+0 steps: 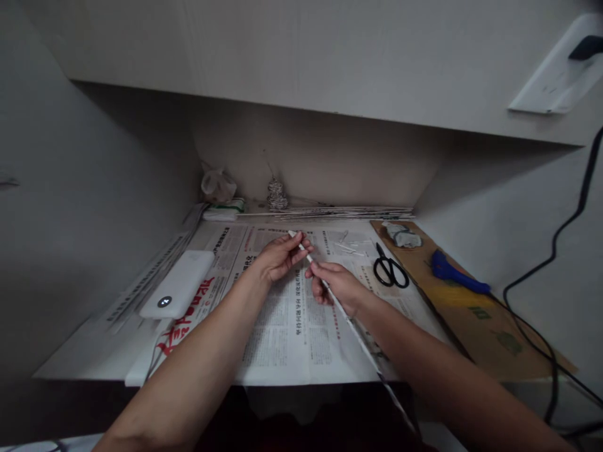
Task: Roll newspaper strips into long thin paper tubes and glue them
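A long, thin rolled paper stick [360,342] runs slantwise from the middle of the table down past the front edge. My left hand [284,254] pinches it near its upper tip, thumb and fingers closed. A little lower, my right hand [335,285] is closed around the same stick, which passes under the thumb. Beneath both hands lies a spread newspaper [268,345]. Black-handled scissors [391,273] rest to the right of my right hand, and small white paper bits [351,245] lie just behind them.
A white power bank [181,282] lies at left. On cardboard [464,320] at right are a blue glue gun [455,273] and a crumpled wad [402,235]. Along the back wall lie several paper sticks [348,213] and a coiled figure [276,194]. A black cord [556,238] hangs at right.
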`<action>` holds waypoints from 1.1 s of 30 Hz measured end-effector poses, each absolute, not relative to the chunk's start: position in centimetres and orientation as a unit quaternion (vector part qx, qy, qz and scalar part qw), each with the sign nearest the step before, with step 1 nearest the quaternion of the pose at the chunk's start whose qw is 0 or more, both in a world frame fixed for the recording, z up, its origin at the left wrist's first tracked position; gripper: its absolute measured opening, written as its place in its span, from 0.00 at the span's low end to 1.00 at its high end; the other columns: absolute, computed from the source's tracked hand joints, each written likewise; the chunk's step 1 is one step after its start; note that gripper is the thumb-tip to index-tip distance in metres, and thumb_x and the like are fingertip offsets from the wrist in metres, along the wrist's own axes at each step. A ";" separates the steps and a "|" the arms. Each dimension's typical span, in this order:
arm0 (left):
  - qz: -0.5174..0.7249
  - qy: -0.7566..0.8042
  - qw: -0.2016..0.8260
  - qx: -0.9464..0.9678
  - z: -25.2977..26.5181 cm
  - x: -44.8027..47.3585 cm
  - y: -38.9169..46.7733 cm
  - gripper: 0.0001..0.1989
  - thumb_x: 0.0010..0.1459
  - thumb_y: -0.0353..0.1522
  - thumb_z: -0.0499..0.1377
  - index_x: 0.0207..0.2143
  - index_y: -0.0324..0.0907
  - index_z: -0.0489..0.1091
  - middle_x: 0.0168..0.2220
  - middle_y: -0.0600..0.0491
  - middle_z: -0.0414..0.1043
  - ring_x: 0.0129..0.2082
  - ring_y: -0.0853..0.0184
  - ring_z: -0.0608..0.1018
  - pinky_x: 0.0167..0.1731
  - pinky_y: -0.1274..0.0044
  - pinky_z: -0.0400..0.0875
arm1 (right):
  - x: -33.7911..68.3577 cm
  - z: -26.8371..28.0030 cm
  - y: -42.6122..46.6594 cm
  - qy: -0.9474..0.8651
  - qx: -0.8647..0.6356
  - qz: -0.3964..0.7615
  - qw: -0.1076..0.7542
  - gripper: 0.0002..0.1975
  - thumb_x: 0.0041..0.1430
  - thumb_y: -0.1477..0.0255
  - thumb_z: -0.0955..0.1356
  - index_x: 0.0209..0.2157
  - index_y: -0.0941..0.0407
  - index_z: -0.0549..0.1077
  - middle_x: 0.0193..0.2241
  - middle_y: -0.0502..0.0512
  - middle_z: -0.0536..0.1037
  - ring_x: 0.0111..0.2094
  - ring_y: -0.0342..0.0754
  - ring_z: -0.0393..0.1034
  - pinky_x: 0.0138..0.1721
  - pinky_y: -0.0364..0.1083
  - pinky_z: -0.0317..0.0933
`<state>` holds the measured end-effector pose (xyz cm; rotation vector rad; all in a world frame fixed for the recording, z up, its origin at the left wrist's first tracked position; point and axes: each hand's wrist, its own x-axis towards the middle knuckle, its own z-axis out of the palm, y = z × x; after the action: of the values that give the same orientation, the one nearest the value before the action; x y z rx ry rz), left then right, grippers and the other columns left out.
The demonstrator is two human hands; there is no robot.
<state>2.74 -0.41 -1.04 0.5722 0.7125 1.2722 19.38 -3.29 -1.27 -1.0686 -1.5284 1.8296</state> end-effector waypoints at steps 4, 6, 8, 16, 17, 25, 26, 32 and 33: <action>0.584 0.321 0.701 0.256 -1.0 2.6 -0.3 0.05 0.58 0.27 0.57 0.34 0.33 0.70 0.27 0.50 0.73 0.29 0.70 0.79 0.25 0.86 0.74 | 19.1 -1.2 -2.9 -0.543 -0.359 0.722 0.234 0.20 0.58 0.53 0.62 0.33 0.57 0.67 0.15 0.45 0.65 0.14 0.39 0.60 0.15 0.38 0.50; 0.583 0.323 0.698 0.263 -1.1 2.5 -0.2 0.05 0.58 0.27 0.56 0.35 0.33 0.71 0.28 0.50 0.73 0.29 0.70 0.79 0.26 0.86 0.74 | 19.0 -1.5 -2.6 -0.572 -0.368 0.690 0.246 0.21 0.58 0.53 0.61 0.33 0.58 0.68 0.15 0.46 0.66 0.14 0.39 0.60 0.14 0.38 0.49; 0.582 0.329 0.693 0.269 -1.2 2.7 -0.2 0.05 0.57 0.27 0.57 0.34 0.33 0.71 0.28 0.49 0.73 0.29 0.70 0.79 0.28 0.85 0.75 | 19.0 -2.1 -2.4 -0.587 -0.372 0.668 0.265 0.21 0.59 0.53 0.61 0.33 0.58 0.69 0.15 0.45 0.66 0.13 0.38 0.60 0.14 0.37 0.48; 0.599 0.374 0.661 0.255 -1.6 3.7 -0.2 0.04 0.57 0.26 0.57 0.32 0.33 0.70 0.27 0.49 0.73 0.28 0.70 0.78 0.28 0.84 0.76 | 20.1 -3.1 -1.8 -0.620 -0.417 0.607 0.270 0.22 0.60 0.53 0.59 0.34 0.58 0.70 0.15 0.47 0.67 0.13 0.38 0.61 0.14 0.38 0.54; 0.600 0.379 0.659 0.250 -1.5 3.7 -0.2 0.04 0.57 0.26 0.57 0.32 0.33 0.71 0.27 0.50 0.73 0.27 0.70 0.78 0.27 0.84 0.75 | 20.2 -3.0 -1.7 -0.620 -0.417 0.606 0.273 0.21 0.60 0.54 0.61 0.34 0.58 0.70 0.15 0.46 0.67 0.13 0.38 0.60 0.14 0.38 0.55; 0.613 0.369 0.658 0.235 -1.4 3.4 -0.3 0.05 0.57 0.27 0.57 0.34 0.34 0.71 0.26 0.51 0.72 0.25 0.71 0.78 0.21 0.84 0.74 | 20.4 -2.6 -2.0 -0.579 -0.385 0.666 0.269 0.19 0.60 0.55 0.60 0.37 0.56 0.69 0.16 0.45 0.67 0.13 0.39 0.61 0.13 0.37 0.53; 0.619 0.367 0.654 0.233 -1.4 3.4 -0.2 0.05 0.58 0.27 0.57 0.34 0.34 0.70 0.26 0.51 0.72 0.25 0.71 0.78 0.21 0.84 0.74 | 20.3 -2.6 -2.1 -0.597 -0.390 0.647 0.272 0.18 0.59 0.55 0.62 0.37 0.56 0.69 0.16 0.45 0.67 0.13 0.38 0.61 0.13 0.37 0.53; 0.630 0.366 0.646 0.229 -1.2 3.4 -0.3 0.04 0.57 0.27 0.57 0.32 0.33 0.70 0.24 0.52 0.71 0.23 0.72 0.77 0.21 0.85 0.73 | 20.1 -2.5 -2.5 -0.624 -0.397 0.624 0.253 0.19 0.61 0.56 0.60 0.32 0.58 0.70 0.13 0.45 0.65 0.11 0.38 0.58 0.11 0.37 0.49; 0.633 0.366 0.644 0.226 -1.2 3.5 -0.3 0.04 0.57 0.27 0.57 0.32 0.33 0.70 0.24 0.52 0.71 0.23 0.72 0.77 0.20 0.85 0.72 | 20.1 -2.3 -2.6 -0.610 -0.386 0.644 0.254 0.20 0.61 0.56 0.59 0.33 0.58 0.69 0.14 0.45 0.66 0.11 0.38 0.59 0.11 0.37 0.48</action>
<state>3.45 -0.29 -1.18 0.5149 0.8341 1.4406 20.09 -2.56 -2.34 -1.0488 -1.6577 1.7498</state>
